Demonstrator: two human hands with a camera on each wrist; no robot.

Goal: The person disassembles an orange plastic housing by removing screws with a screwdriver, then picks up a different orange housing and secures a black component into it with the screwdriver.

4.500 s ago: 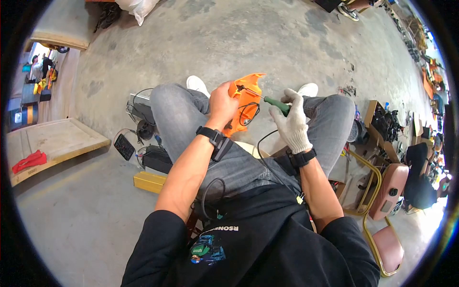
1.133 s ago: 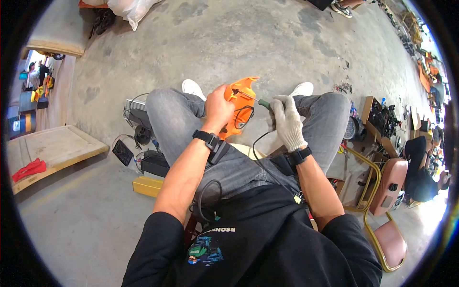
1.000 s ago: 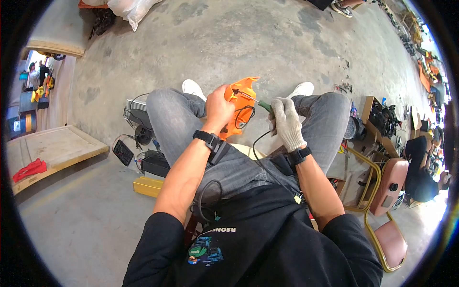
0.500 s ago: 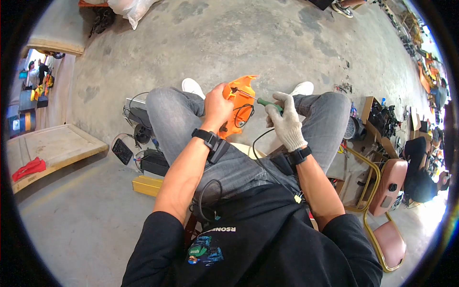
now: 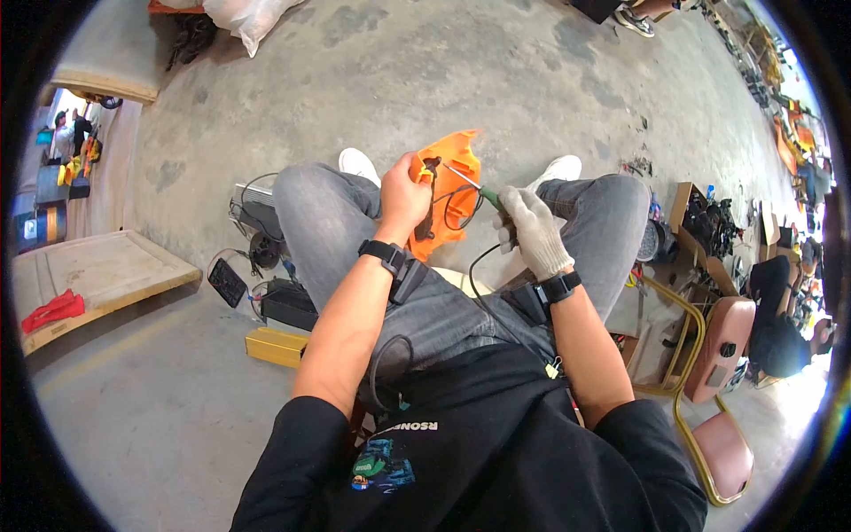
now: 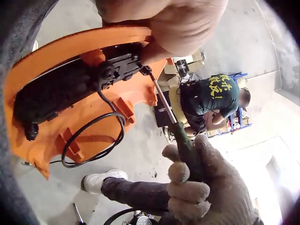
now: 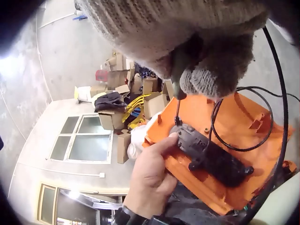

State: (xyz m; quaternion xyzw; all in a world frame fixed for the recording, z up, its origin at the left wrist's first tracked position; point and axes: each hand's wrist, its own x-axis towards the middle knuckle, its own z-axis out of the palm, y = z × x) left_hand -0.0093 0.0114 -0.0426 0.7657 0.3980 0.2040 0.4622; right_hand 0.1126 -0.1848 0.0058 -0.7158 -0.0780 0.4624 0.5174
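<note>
Concrete floor (image 5: 532, 80) below, the left hand (image 5: 404, 193) grips the orange plastic housing (image 5: 462, 149); the right hand (image 5: 534, 230), curled round the screwdriver (image 6: 186, 145), should keep it square.

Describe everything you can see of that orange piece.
The orange piece is a bent shell, plastic by its look, with a curved rim, an uneven edge and small raised ribs inside. A long black unit sits inside along one side, and a thin black cable loops over it. The left hand grips its edge, holding it up at a tilt. A screwdriver reaches in to the unit's end.
</note>
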